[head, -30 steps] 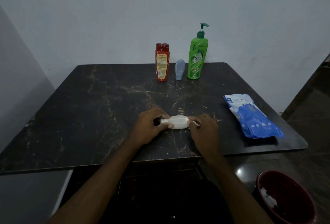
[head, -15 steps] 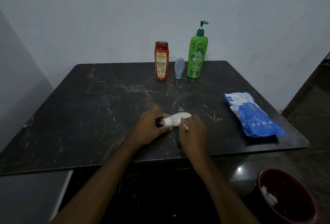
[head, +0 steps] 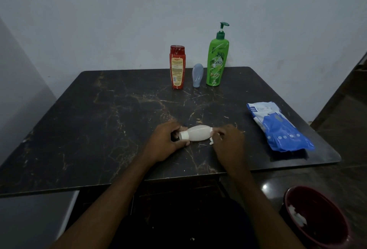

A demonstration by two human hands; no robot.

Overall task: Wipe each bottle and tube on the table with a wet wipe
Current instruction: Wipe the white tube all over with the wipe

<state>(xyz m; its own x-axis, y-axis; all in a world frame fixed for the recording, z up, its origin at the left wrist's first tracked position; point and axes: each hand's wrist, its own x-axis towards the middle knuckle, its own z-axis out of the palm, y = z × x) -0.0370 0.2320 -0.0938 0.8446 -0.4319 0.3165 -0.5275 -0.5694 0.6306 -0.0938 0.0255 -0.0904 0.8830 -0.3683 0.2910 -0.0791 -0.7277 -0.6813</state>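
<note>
**White tube held sideways between both hands, wipe at its tail end**

The left hand point(head: 166, 143) is curling its fingers around the cap end of the white tube point(head: 196, 133), gripping it. The tube is lying on its side just above the dark marble table point(head: 103, 121), near the front edge, its white cap pointing left into that grip. At the tube's other end, the right hand point(head: 230, 143) is pinching a wet wipe point(head: 212, 137) closed against the tail; only small white bits of the wipe are showing.

Well beyond the grip, by the far edge, a red bottle point(head: 177, 67), a grey-blue tube point(head: 197, 75) on its cap, and a green pump bottle point(head: 217, 61) are standing upright in a row. Right of the right hand, well apart, a blue wipes pack point(head: 278, 126) is lying flat. Lower right, off the table, a dark red bin point(head: 317, 217) is holding white scraps.
</note>
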